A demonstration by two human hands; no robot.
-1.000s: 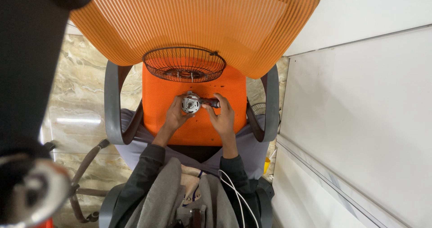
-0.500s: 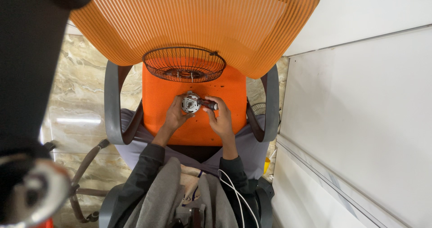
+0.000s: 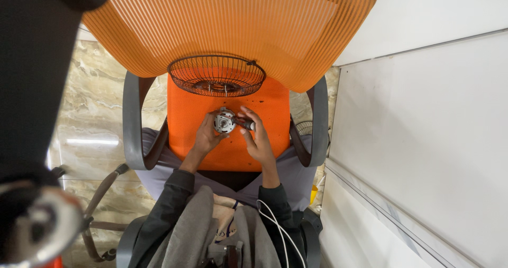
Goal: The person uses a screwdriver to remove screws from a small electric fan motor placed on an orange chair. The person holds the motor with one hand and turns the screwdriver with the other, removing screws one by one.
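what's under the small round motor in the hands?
Under the small round motor lies the orange mesh chair seat. The left hand cups it from below, so the contact point is covered. The right hand holds a dark-handled tool against its side.

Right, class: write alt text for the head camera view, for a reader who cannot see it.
Seen from above, a person's left hand holds a small round metal motor over an orange mesh chair, while the right hand holds a dark-handled tool at its side. A wire fan guard lies behind.
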